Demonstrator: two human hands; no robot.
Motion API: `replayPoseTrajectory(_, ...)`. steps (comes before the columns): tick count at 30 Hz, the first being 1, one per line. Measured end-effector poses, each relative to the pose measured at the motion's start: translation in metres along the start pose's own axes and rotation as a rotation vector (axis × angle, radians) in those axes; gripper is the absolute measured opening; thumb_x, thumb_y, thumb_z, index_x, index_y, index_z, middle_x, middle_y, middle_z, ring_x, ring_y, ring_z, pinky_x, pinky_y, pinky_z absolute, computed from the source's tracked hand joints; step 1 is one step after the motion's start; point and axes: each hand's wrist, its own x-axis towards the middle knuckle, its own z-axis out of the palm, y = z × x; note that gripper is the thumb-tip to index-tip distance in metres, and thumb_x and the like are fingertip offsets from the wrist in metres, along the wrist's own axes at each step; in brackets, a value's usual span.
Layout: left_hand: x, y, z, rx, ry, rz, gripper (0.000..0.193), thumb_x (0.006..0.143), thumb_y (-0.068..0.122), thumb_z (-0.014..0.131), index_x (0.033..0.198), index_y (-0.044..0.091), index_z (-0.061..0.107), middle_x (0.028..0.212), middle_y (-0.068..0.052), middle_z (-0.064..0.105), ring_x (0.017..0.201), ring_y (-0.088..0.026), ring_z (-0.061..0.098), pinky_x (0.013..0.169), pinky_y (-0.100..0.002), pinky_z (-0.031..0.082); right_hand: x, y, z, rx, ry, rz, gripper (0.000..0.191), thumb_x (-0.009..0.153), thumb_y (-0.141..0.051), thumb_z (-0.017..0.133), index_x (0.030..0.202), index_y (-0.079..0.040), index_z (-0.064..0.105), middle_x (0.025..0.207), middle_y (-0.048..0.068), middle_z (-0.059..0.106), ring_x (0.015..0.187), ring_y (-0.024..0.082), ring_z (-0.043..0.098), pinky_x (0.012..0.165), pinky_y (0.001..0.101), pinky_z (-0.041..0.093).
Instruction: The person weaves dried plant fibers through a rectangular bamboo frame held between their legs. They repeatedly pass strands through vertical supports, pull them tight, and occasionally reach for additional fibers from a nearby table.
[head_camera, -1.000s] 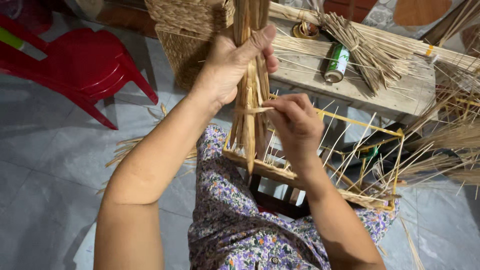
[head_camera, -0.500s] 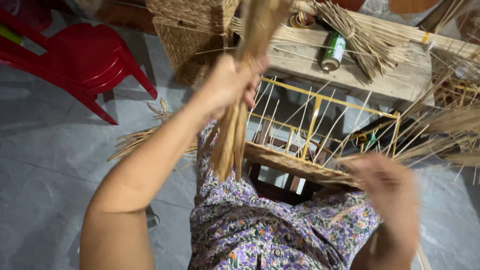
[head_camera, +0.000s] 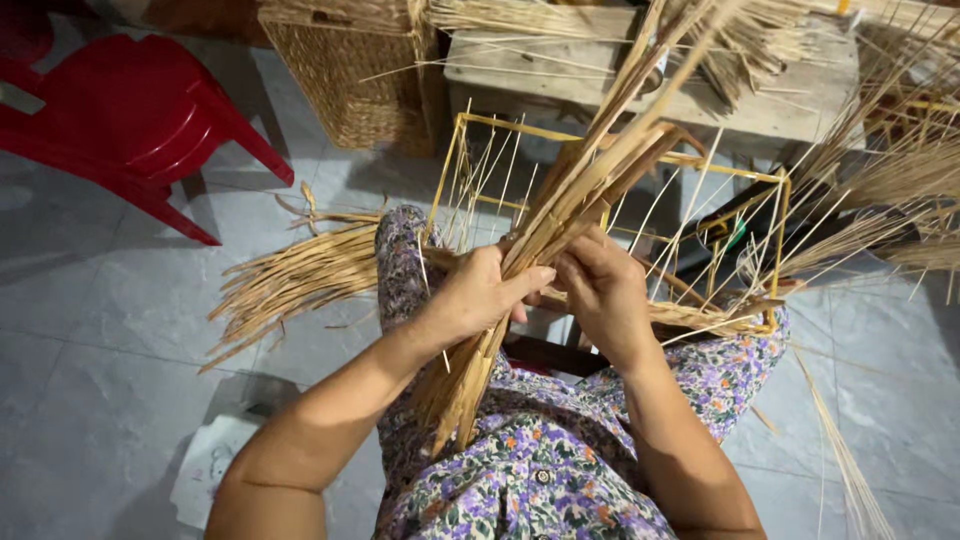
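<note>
A bundle of straw strips (head_camera: 560, 215) was gripped tightly by the left hand (head_camera: 480, 295) and the right hand (head_camera: 605, 290), near a yellow wire frame (head_camera: 775, 215).

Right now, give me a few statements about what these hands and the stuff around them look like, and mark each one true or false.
1. Both hands grip one bundle of straw strips. True: the left hand and right hand close on the straw bundle.
2. The wire frame is blue. False: the wire frame is yellow.
3. A red plastic chair stands at the upper left. True: the red chair is there.
4. The woven basket sits on the person's lap. False: the woven basket stands on the floor beyond the frame.
5. Loose straw lies on the floor to the left of the person's knee. True: the straw pile lies there.
</note>
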Motion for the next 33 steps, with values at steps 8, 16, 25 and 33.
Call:
replayPoseTrajectory(8,0.001,-0.018,0.023,-0.265,0.067,0.043,0.062,0.088,0.018,0.07,0.139,-0.002,0.041,0.101,-0.004,0.069,0.07,-0.011,0.068,0.057,-0.027,0.058,-0.015,0.004,-0.019,-0.349,-0.114,-0.113,0.015,0.092,0.002,0.069,0.106,0.0,0.072,0.09,0.009,0.064,0.08,0.018,0.063,0.069,0.0329,0.052)
replayPoseTrajectory(16,0.002,-0.028,0.044,0.312,0.369,0.356,0.049,0.092,0.001,0.068,0.135,-0.001,0.043,0.115,-0.019,0.067,0.099,-0.029,0.071,0.081,-0.039,0.063,-0.025,-0.031,-0.033,-0.136,-0.259,0.126,0.018,0.093,-0.001,0.069,0.11,-0.006,0.07,0.094,0.007,0.074,0.081,0.019,0.074,0.068,0.0322,0.06)
replayPoseTrajectory(25,-0.014,-0.007,0.058,0.289,0.112,0.013,0.049,0.096,0.003,0.063,0.139,0.006,0.039,0.099,-0.012,0.059,0.084,-0.025,0.067,0.064,-0.034,0.062,0.013,-0.037,-0.046,-0.491,-0.319,-0.586,0.023,0.087,-0.008,0.075,0.109,-0.007,0.073,0.1,0.009,0.067,0.093,0.027,0.066,0.08,0.0376,0.054)
replayPoseTrajectory(33,-0.016,-0.017,0.061,-0.484,0.082,0.357,0.043,0.102,0.004,0.059,0.14,0.005,0.041,0.131,-0.009,0.053,0.122,-0.02,0.059,0.103,-0.034,0.058,0.032,-0.028,-0.052,-0.623,-0.286,-0.74,0.024,0.079,-0.017,0.079,0.102,-0.013,0.075,0.097,0.003,0.066,0.101,0.028,0.064,0.092,0.045,0.044)
